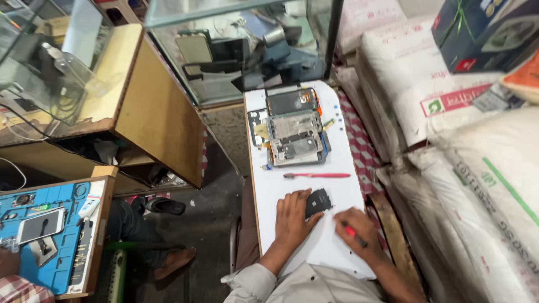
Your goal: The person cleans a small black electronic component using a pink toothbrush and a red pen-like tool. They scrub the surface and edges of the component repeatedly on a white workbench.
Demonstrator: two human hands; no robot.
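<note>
Our left hand pins the black part flat; our right hand grips a red tool. A slip could gouge it or knock the toothbrush beyond our fingers.

Left hand pins a black part; right hand grips perhaps a screwdriver.

Beyond our fingertips we see a glass display case against a wooden counter, a grey concrete floor to the left of our fingers, and stacked white sacks to their right, all in soft daylight.
</note>
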